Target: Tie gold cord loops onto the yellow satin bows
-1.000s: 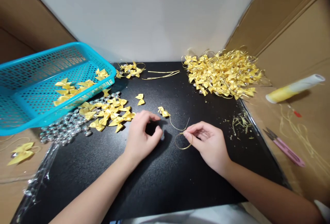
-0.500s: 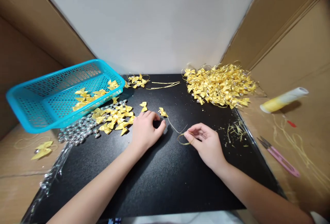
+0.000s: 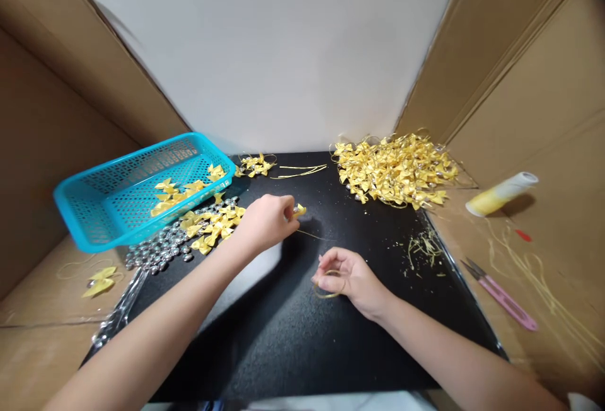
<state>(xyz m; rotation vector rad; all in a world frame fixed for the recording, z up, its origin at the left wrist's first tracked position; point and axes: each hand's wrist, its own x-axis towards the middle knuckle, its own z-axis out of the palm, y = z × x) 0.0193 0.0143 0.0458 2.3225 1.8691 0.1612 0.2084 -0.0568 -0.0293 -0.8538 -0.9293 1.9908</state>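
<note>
My left hand (image 3: 270,222) is closed, thumb and fingertips pinching a small yellow ribbon bow (image 3: 300,210) just above the black table top. A thin cord trails from under that hand to the right. Lower and to the right, my right hand (image 3: 352,282) pinches a loop of gold cord (image 3: 329,296) between thumb and fingers. Whether that loop joins the cord at the bow is hard to see. Beside my left wrist lie loose yellow bows (image 3: 208,229) and silvery beads (image 3: 161,247).
A blue plastic basket (image 3: 101,181) with bows inside stands at the left. Finished-looking corded bows (image 3: 392,171) are heaped at the back right. Cut cords (image 3: 302,171) lie at the back. Pink thread snips (image 3: 503,297), a yellow-white tube (image 3: 501,194) and cord scraps (image 3: 424,247) are at the right.
My left hand has closed on the bow and raised it off the table. My right hand has shifted left and towards me with the cord loop. The camera view has moved slightly.
</note>
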